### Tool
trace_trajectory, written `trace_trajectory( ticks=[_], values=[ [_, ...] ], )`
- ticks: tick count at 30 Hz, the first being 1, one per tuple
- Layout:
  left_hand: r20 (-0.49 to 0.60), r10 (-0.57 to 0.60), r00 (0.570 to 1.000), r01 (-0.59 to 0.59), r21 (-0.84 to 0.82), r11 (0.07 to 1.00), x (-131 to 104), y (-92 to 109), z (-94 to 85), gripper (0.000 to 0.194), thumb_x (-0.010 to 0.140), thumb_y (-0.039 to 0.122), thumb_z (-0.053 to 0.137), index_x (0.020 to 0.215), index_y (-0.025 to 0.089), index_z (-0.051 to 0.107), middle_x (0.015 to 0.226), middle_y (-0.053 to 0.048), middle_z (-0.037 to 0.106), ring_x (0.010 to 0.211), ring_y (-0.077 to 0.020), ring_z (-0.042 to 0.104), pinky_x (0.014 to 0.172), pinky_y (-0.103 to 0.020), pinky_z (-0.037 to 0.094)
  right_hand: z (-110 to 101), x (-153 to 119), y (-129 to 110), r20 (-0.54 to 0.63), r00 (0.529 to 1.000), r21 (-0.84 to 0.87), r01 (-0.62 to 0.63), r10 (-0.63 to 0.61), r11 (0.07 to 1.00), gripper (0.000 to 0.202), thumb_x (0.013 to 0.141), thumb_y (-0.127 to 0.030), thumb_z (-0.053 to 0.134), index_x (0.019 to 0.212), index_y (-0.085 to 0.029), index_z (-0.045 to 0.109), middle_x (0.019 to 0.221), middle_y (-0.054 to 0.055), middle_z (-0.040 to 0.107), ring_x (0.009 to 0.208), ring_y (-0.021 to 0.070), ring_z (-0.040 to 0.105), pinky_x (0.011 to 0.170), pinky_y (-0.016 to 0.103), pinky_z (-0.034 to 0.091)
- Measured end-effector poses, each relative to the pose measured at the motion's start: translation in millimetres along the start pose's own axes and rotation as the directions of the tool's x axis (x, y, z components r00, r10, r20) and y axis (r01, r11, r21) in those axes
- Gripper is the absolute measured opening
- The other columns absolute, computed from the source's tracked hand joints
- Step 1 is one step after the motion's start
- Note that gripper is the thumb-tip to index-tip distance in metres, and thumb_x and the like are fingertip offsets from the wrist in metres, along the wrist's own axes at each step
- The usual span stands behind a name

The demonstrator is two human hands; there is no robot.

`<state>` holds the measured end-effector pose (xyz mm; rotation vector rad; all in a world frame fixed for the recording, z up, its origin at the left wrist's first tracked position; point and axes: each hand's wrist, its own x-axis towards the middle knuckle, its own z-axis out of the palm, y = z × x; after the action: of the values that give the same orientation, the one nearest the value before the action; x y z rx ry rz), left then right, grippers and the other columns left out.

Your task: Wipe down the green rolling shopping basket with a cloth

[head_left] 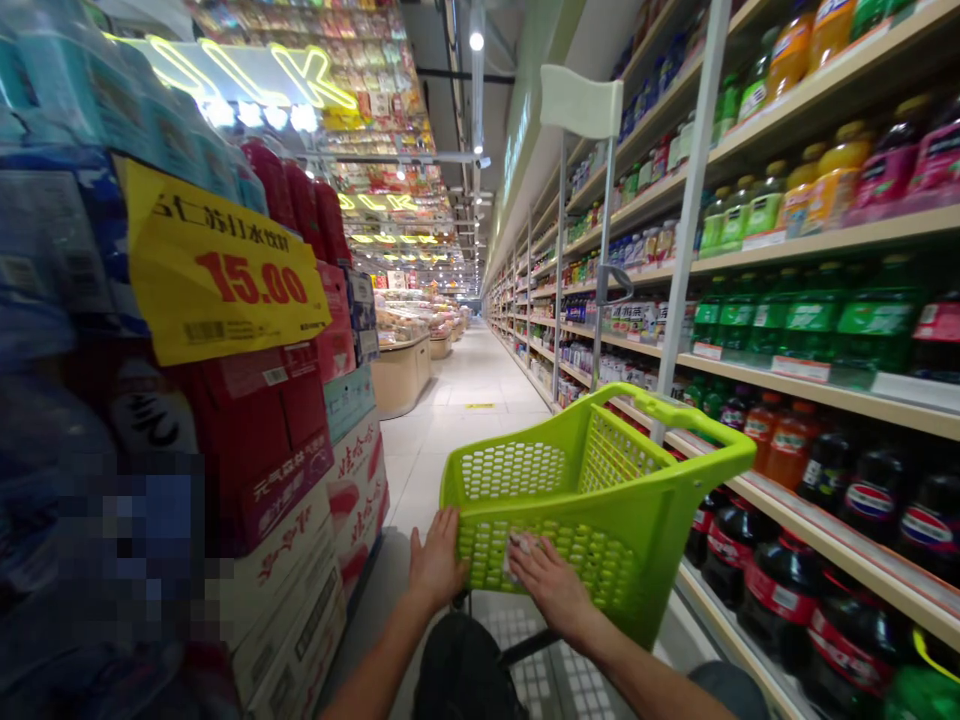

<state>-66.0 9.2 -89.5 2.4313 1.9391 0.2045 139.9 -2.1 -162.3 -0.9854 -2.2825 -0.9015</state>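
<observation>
A lime-green shopping cart with perforated plastic sides stands in front of me, its handle to the right. My left hand rests against the basket's left corner, fingers stretched and thumb apart. Flat against the near side, my right hand presses a crumpled white cloth or tissue under its fingers. Most of the cloth is hidden by those fingers. Beneath the basket, part of the lower grid shows between my knees.
Shelves of bottled drinks line the right, close to the cart. Stacked drink cartons with a yellow price sign stand at left. A ladder-like metal frame leans at the shelves. The tiled aisle runs ahead past display bins.
</observation>
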Motion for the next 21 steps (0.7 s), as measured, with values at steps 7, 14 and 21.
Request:
trace_trajectory(
  ticks=[7, 14, 21],
  values=[
    [0.034, 0.005, 0.999, -0.001, -0.098, 0.995, 1.1, -27.7, -3.4, 0.071, 0.069, 0.024, 0.044, 0.136, 0.016, 0.02, 0.145, -0.006, 0.021, 0.133, -0.0161, 0.017, 0.107, -0.04, 0.017, -3.2, 68.4, -21.5, -0.033, 0.999, 0.076, -0.032, 0.035, 0.997, 0.035, 0.087, -0.019, 0.043, 0.121, -0.017, 0.05, 0.127, 0.009, 0.049, 0.123, 0.0228, 0.036, 0.1, 0.045, 0.03],
    [0.088, -0.089, 0.992, 0.101, -0.153, 0.983, -4.9, -51.3, -1.2, 0.073, 0.069, 0.025, 0.047, 0.136, 0.013, 0.021, 0.141, -0.01, 0.029, 0.13, -0.0217, 0.025, 0.106, -0.047, 0.016, 13.4, 64.1, -43.1, 0.063, 0.994, 0.126, 0.084, -0.092, 0.988, 0.031, 0.088, -0.021, 0.041, 0.117, -0.02, 0.052, 0.128, 0.005, 0.049, 0.123, 0.0211, 0.036, 0.101, 0.043, 0.03],
    [0.047, -0.106, 0.993, 0.111, -0.131, 0.985, -1.7, -54.0, -5.2, 0.071, 0.07, 0.025, 0.046, 0.136, 0.014, 0.021, 0.142, -0.01, 0.028, 0.131, -0.0223, 0.024, 0.106, -0.045, 0.019, 24.9, 68.7, -50.7, 0.09, 0.99, 0.118, 0.093, -0.104, 0.989, 0.028, 0.089, -0.02, 0.04, 0.112, -0.017, 0.056, 0.121, 0.006, 0.055, 0.122, 0.022, 0.038, 0.1, 0.045, 0.031]
  ],
)
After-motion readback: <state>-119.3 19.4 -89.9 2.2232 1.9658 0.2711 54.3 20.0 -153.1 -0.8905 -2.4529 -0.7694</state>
